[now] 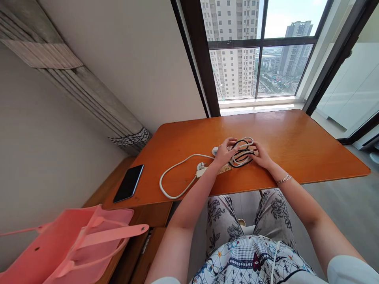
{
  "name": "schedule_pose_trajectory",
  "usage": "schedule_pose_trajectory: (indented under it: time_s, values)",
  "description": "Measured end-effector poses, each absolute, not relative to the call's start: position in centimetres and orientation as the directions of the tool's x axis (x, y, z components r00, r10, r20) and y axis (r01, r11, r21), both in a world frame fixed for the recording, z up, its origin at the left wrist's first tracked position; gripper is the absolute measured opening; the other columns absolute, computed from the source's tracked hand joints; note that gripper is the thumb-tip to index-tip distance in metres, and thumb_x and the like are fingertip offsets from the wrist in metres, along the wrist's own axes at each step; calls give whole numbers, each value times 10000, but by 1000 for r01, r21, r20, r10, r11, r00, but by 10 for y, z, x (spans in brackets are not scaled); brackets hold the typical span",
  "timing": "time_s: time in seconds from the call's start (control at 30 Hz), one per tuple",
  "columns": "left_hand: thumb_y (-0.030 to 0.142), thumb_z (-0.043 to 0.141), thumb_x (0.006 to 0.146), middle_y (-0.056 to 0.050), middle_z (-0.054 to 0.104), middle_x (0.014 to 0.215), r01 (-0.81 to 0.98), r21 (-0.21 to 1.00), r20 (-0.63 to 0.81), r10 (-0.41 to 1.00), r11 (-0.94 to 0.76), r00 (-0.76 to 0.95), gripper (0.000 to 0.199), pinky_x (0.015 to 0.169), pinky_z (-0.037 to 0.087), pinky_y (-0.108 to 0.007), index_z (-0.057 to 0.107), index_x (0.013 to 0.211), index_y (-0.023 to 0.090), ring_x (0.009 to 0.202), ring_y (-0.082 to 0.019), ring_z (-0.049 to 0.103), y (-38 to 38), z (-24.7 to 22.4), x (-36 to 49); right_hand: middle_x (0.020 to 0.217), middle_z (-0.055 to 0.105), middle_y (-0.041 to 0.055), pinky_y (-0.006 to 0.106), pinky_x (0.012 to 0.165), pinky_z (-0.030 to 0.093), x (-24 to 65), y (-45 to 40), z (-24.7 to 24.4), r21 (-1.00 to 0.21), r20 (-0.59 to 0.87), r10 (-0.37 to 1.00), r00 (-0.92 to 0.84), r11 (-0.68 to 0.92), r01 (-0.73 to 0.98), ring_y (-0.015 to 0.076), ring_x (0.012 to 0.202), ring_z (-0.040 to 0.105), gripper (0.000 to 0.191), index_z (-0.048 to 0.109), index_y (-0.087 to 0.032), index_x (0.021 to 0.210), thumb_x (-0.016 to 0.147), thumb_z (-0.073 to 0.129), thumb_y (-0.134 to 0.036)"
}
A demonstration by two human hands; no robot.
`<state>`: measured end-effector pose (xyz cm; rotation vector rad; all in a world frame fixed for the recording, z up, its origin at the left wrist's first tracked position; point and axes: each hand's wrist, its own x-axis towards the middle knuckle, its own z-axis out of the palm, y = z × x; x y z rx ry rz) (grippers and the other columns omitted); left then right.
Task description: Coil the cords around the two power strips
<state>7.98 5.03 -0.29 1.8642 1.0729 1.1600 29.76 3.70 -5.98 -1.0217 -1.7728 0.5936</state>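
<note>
On the wooden table (pixel 284 138), a loose coil of black and white cables (pixel 241 157) lies between my two hands. My left hand (pixel 226 152) holds the coil's left side with bent fingers. The fingers of my right hand (pixel 261 156) are curled at the coil's right side, gripping its edge. Under my left wrist sits a white power strip (pixel 201 172), partly hidden by the forearm, with a white plug (pixel 200 166) at its left end. Its white cord (pixel 162 177) loops out to the left. Another white plug (pixel 214 151) rests just left of my left hand.
A black phone (pixel 129 183) lies near the table's left edge. A pink bag (pixel 74 244) with straps stands at the lower left. Beyond the table are a window (pixel 260 43) and a curtain (pixel 97 98). My legs are under the near edge.
</note>
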Motion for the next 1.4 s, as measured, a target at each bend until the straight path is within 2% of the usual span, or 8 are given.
schedule_pose_trajectory:
  time_s: [0.27, 0.4, 0.53, 0.7, 0.87, 1.07, 1.27, 1.4]
  values:
    - [224, 653, 796, -105, 634, 1209, 137, 881, 432, 888, -453, 160, 299, 870, 576, -352, 532, 1069, 211, 990, -199, 698, 18, -6, 108, 659, 499, -18, 336, 658, 456, 298, 40, -58, -870, 347, 935, 76, 291, 399, 178, 639, 490, 356, 653, -204, 1014, 766, 714, -453]
    - [237, 633, 828, -79, 616, 1147, 36, 883, 463, 880, -469, 100, 180, 939, 551, -348, 530, 974, 213, 991, -168, 674, 10, -8, 130, 972, 667, 69, 355, 770, 518, 297, 39, -58, -936, 308, 951, -24, 308, 172, 241, 910, 626, 562, 584, -227, 1171, 721, 735, -529]
    - [283, 681, 797, -54, 630, 1092, -212, 885, 432, 901, -415, 44, 225, 983, 518, -364, 533, 953, 216, 1041, -179, 660, 15, -7, 147, 1365, 590, 84, 380, 937, 520, 297, 36, -56, -945, 325, 923, -206, 323, -44, 288, 1293, 520, 722, 498, -284, 1350, 730, 712, -585]
    - [380, 629, 838, -39, 667, 1115, -369, 876, 376, 919, -310, 121, 288, 976, 514, -380, 545, 1075, 239, 1056, -192, 659, 23, -5, 149, 1416, 564, 74, 411, 972, 519, 299, 36, -61, -939, 342, 881, -326, 303, -165, 300, 1307, 525, 720, 565, -291, 1309, 741, 652, -724]
    - [540, 521, 924, -111, 638, 1327, -158, 860, 494, 714, -486, 496, 440, 1084, 445, -441, 600, 1206, 212, 1250, -275, 586, 15, -2, 140, 1033, 715, 89, 419, 872, 560, 296, 39, -70, -945, 318, 905, -282, 326, -19, 284, 1009, 662, 641, 647, -225, 1087, 647, 806, -664]
    - [409, 506, 959, -155, 543, 1469, 293, 599, 541, 647, -745, 537, 492, 1161, 367, -495, 488, 1400, 191, 1385, -287, 485, 1, -1, 115, 984, 735, 69, 428, 876, 568, 293, 42, -68, -955, 295, 946, -137, 288, -69, 257, 929, 693, 574, 631, -222, 1013, 626, 836, -593]
    - [179, 624, 835, -160, 309, 1636, 796, 118, 388, 765, -594, 514, 668, 1239, 199, -536, 436, 1476, 180, 1511, -316, 296, -7, -11, 87, 1055, 741, 79, 408, 844, 577, 293, 41, -64, -955, 292, 955, -55, 289, -62, 245, 969, 701, 435, 595, -225, 1033, 721, 756, -481]
    - [180, 652, 821, -144, 302, 1642, 867, 42, 329, 827, -496, 457, 682, 1170, 340, -526, 459, 1473, 230, 1460, -347, 378, -4, -9, 74, 942, 759, 63, 413, 811, 567, 304, 40, -63, -923, 336, 940, 53, 318, 219, 243, 886, 712, 355, 611, -227, 1018, 745, 715, -430]
